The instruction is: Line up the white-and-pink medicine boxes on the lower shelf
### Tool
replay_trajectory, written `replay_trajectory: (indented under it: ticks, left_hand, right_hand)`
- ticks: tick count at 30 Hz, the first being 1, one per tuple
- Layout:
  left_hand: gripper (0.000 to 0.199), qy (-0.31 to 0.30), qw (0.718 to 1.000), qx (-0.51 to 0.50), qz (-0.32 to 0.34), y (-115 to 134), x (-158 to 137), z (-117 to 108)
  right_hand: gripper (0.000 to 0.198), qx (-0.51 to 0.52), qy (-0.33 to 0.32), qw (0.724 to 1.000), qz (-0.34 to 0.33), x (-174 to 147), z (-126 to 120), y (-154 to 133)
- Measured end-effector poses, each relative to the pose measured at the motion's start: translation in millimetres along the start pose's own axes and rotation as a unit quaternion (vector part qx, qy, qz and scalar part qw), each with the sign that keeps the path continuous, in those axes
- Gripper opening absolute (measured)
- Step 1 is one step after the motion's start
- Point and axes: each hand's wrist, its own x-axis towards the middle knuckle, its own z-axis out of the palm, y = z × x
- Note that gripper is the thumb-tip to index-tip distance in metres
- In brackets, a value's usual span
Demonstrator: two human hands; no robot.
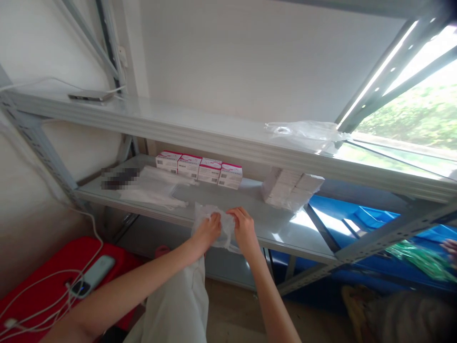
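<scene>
A thin, clear plastic bag (224,234) hangs between my two hands at the front edge of the lower shelf. My left hand (211,227) has its fingers closed on the bag's left part. On the other side, my right hand (243,226) pinches the upper right edge of the same bag. Behind it, several white and pink boxes (209,170) stand in a row against the back of the shelf. More flat plastic bags (157,186) lie to the left of my hands. At the right, a clear bag filled with white boxes (291,189) sits on the shelf.
The metal rack's upper shelf (185,116) runs above my hands and carries a crumpled plastic bag (307,131) and a flat device (91,95). A power bank (93,276) with white cables lies on a red surface (73,252). At the right are blue bins (360,214) and another person's hand (450,247).
</scene>
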Motion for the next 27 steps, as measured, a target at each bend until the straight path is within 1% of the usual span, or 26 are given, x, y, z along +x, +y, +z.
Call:
replay_trajectory:
  ticks: [3, 5, 6, 7, 10, 11, 12, 13, 14, 17, 18, 19, 21, 23, 25, 27]
  left_hand:
    - [0.032, 0.052, 0.992, 0.017, 0.114, -2.1, 4.4, 13.9]
    - [0.031, 0.063, 0.980, 0.008, 0.187, -5.1, 4.0, 20.8]
    - [0.030, 0.058, 0.978, 0.003, 0.199, -6.5, 4.1, 23.4]
    - [0.029, 0.048, 0.981, -0.002, 0.188, -7.7, 4.9, 25.8]
    - [0.027, 0.013, 0.996, -0.014, 0.090, -10.3, 11.7, 33.5]
    - [0.027, 0.011, 0.997, -0.018, 0.072, -11.1, 15.0, 36.9]
    - [0.027, 0.018, 0.997, -0.021, 0.075, -12.0, 18.3, 40.8]
    - [0.028, 0.030, 0.994, -0.022, 0.102, -12.8, 21.3, 45.2]
    - [0.028, 0.044, 0.988, -0.022, 0.146, -13.5, 23.8, 49.9]
    - [0.034, 0.063, 0.957, -0.020, 0.282, -13.1, 27.9, 64.1]
    - [0.037, 0.063, 0.949, -0.024, 0.308, -12.1, 28.3, 68.4]
    - [0.039, 0.062, 0.945, -0.032, 0.320, -11.2, 28.7, 72.3]
    - [0.038, 0.058, 0.948, -0.059, 0.307, -10.0, 29.8, 78.3]
    - [0.040, 0.043, 0.963, -0.084, 0.252, -10.8, 32.3, 81.8]
    - [0.052, 0.023, 0.980, -0.092, 0.174, -13.2, 36.1, 82.6]
    - [0.065, 0.011, 0.987, -0.085, 0.134, -15.5, 40.2, 81.0]
  right_hand:
    - [0.041, -0.001, 0.001, 1.000, -0.004, 1.5, -1.7, -1.6]
    - [0.041, -0.005, 0.005, 1.000, -0.007, 1.5, -3.7, -1.2]
    - [0.042, -0.005, 0.005, 1.000, -0.010, 1.0, -4.5, -0.4]
    - [0.042, -0.004, 0.003, 1.000, -0.013, 0.3, -5.0, 0.9]
    - [0.041, 0.002, -0.007, 1.000, -0.013, -3.3, -3.4, 7.7]
    - [0.039, 0.003, -0.013, 1.000, -0.009, -4.9, -2.1, 10.7]
    - [0.038, 0.003, -0.018, 1.000, -0.004, -6.6, -0.6, 14.0]
    - [0.037, 0.002, -0.022, 1.000, 0.002, -8.2, 0.7, 17.5]
    - [0.036, 0.000, -0.024, 1.000, 0.008, -9.9, 1.7, 21.0]
    - [0.037, -0.018, -0.025, 0.999, 0.029, -14.3, 1.3, 30.5]
    - [0.037, -0.027, -0.022, 0.999, 0.036, -15.6, 0.1, 32.8]
    - [0.037, -0.035, -0.020, 0.998, 0.041, -16.8, -1.5, 34.3]
    - [0.037, -0.048, -0.017, 0.998, 0.043, -19.5, -5.5, 34.9]
    - [0.038, -0.071, -0.017, 0.996, 0.041, -22.7, -10.1, 32.0]
    - [0.039, -0.139, -0.011, 0.989, 0.055, -26.7, -15.3, 25.3]
    - [0.034, -0.242, 0.004, 0.967, 0.077, -31.6, -20.6, 13.7]
